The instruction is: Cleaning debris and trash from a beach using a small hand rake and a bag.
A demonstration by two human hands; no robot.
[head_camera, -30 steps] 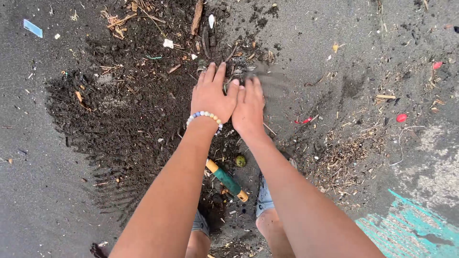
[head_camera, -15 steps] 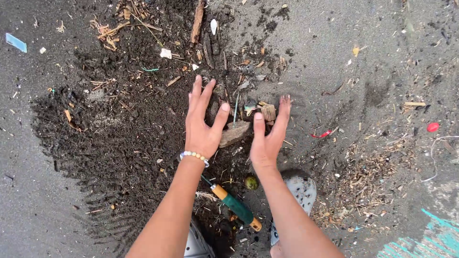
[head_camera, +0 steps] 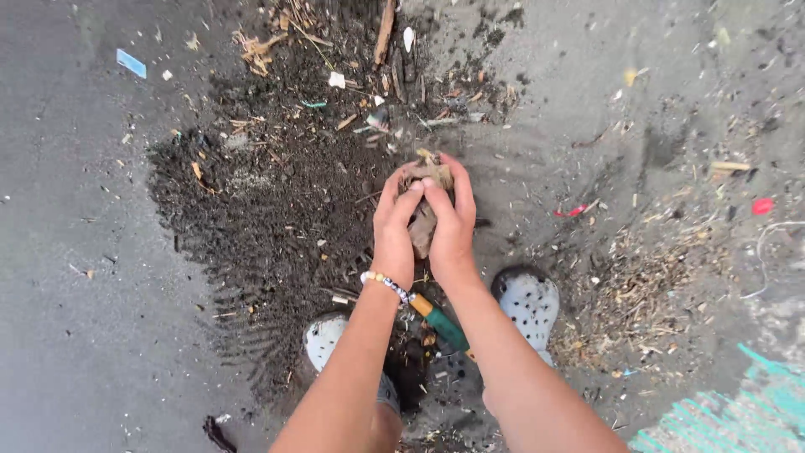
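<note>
My left hand [head_camera: 396, 226] and my right hand [head_camera: 451, 225] are pressed together, cupped around a clump of debris [head_camera: 424, 201]: a brown piece of wood or bark with dry leaves and bits sticking out the top. The clump is lifted above a dark patch of raked soil and sand [head_camera: 277, 201]. A beaded bracelet [head_camera: 386, 284] circles my left wrist. Below my wrists a hand tool with a green and yellow handle [head_camera: 439, 323] lies on the ground between my feet.
My grey perforated clogs [head_camera: 528, 304] [head_camera: 327, 340] stand on either side of the tool. Twigs, wood scraps and litter [head_camera: 369, 75] are scattered at the top of the dark patch. Red bits [head_camera: 761, 205] lie on the grey sand at right; a turquoise painted area [head_camera: 729, 411] is at bottom right.
My hands were spread apart flat on the ground around the debris. They have closed together, scooped it up and lifted it; the view has pulled back, showing both clogs.
</note>
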